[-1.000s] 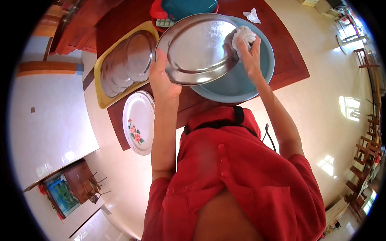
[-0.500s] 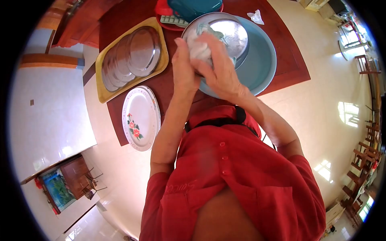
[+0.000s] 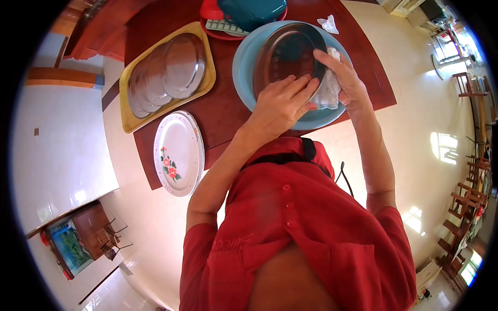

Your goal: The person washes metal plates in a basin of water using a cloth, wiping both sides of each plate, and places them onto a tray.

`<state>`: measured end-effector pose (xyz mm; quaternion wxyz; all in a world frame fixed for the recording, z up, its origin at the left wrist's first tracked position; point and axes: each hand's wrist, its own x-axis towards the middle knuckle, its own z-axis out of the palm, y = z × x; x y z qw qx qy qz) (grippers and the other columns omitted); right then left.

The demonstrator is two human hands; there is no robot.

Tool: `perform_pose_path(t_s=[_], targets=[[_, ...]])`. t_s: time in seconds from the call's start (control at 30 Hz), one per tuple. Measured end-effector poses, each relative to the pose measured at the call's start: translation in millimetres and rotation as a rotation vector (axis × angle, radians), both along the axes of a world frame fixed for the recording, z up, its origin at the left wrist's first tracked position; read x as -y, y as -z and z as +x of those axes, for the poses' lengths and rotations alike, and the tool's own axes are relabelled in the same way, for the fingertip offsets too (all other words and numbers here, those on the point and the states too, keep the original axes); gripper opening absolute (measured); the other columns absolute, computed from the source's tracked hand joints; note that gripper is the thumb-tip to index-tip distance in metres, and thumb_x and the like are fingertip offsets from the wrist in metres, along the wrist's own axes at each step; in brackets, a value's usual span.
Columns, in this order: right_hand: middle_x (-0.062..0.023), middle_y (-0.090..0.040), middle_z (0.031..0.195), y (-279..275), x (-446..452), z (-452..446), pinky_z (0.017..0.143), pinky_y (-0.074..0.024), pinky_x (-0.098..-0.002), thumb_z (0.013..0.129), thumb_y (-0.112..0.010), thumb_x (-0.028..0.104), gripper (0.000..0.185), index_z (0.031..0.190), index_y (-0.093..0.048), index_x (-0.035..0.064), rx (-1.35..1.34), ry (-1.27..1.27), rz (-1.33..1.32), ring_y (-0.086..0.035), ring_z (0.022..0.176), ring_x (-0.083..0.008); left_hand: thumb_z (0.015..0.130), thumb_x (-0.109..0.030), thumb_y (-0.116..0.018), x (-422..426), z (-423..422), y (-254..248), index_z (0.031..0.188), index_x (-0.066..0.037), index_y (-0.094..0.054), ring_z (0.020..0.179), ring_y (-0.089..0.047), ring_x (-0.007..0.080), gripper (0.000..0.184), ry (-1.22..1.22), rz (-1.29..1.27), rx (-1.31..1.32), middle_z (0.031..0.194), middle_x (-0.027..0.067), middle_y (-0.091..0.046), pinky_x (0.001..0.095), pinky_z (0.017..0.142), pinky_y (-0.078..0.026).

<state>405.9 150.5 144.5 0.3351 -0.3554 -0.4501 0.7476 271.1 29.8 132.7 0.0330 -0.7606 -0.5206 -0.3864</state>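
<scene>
A round, shiny metal plate is tilted above the light-blue basin, its dark reflective face toward me. My left hand grips the near rim, fingers stretched over the face and thumb at the edge. On the right side my right hand is closed on the rim, its thumb on the plate. A whitish cloth is bunched in that hand and hangs beside the plate; part of it is hidden by the fingers.
Several metal plates overlap in a yellow tray at the left. Stacked oval flowered plates rest at the table's near-left edge. Behind the basin are a teal container and a red one. Crumpled tissue lies at back right.
The metal plate has turned from its bright side to its dark reflective face. My hands have separated: the left is on the near rim, the right has moved to the right edge with the cloth.
</scene>
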Motion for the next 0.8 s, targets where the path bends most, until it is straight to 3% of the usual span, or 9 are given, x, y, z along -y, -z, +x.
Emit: perform_pose_path(t_s=[0.07,0.2,0.27,0.3,0.37,0.6,0.8], targets=[[-0.0077,-0.057,0.089,15,-3,8,0.065,-0.0470,-0.0295,0.075,-0.068,0.018,0.037,0.104,-0.051,0.0017,-0.003,0.009,-0.063,-0.057,0.076,-0.0172,0.073,-0.020,-0.067,2,2,0,0.116,-0.004,-0.054,0.099,-0.055,0.0310,0.048,0.056,-0.118,-0.044,0.111,0.0155,-0.057,0.0339,0.085,-0.044],[-0.0093,-0.058,0.089,27,0,12,0.068,-0.0492,-0.0324,0.075,-0.063,0.009,0.029,0.100,-0.051,0.0016,-0.078,0.059,-0.176,-0.059,0.077,-0.0190,0.073,-0.022,-0.068,1,2,-4,0.113,-0.005,-0.055,0.094,-0.058,0.0249,0.045,0.086,-0.156,0.214,0.108,0.0089,-0.059,0.0331,0.078,-0.046],[-0.0098,-0.059,0.090,22,6,12,0.068,-0.0497,-0.0331,0.075,-0.063,0.009,0.030,0.101,-0.050,0.0012,-0.056,0.090,-0.170,-0.059,0.078,-0.0192,0.075,-0.012,-0.068,-1,-3,-5,0.108,-0.004,-0.057,0.096,-0.057,0.0175,0.036,0.168,-0.322,0.918,0.106,0.0069,-0.059,0.0298,0.079,-0.046],[-0.0102,-0.059,0.090,19,9,12,0.069,-0.0503,-0.0338,0.075,-0.063,0.008,0.031,0.103,-0.049,0.0007,-0.034,0.121,-0.158,-0.059,0.079,-0.0195,0.075,-0.012,-0.068,-2,-7,-6,0.108,-0.004,-0.057,0.096,-0.057,0.0175,0.036,0.166,-0.322,0.917,0.106,0.0069,-0.059,0.0298,0.079,-0.046],[-0.0101,-0.059,0.091,18,11,12,0.069,-0.0501,-0.0337,0.076,-0.063,0.008,0.032,0.104,-0.049,0.0007,-0.037,0.117,-0.161,-0.059,0.080,-0.0197,0.075,0.002,-0.062,-3,-15,-8,0.108,-0.003,-0.057,0.100,-0.053,0.0161,0.033,0.252,-0.337,1.173,0.107,0.0091,-0.058,0.0299,0.088,-0.041],[-0.0103,-0.059,0.094,19,14,9,0.076,-0.0483,-0.0332,0.076,-0.062,0.009,0.036,0.108,-0.048,0.0008,-0.120,0.104,-0.180,-0.059,0.085,-0.0208,0.072,0.009,-0.063,0,-17,-10,0.082,0.000,-0.061,0.090,-0.054,0.0140,0.014,0.238,-0.187,1.176,0.096,0.0089,-0.058,0.0252,0.081,-0.042],[-0.0109,-0.058,0.100,21,16,9,0.079,-0.0482,-0.0329,0.077,-0.062,0.008,0.042,0.114,-0.046,-0.0001,-0.167,0.138,-0.143,-0.059,0.089,-0.0214,0.072,0.009,-0.063,1,-14,-13,0.081,0.002,-0.061,0.084,-0.055,0.0113,0.012,0.178,-0.143,1.120,0.094,0.0069,-0.055,0.0226,0.071,-0.047]])
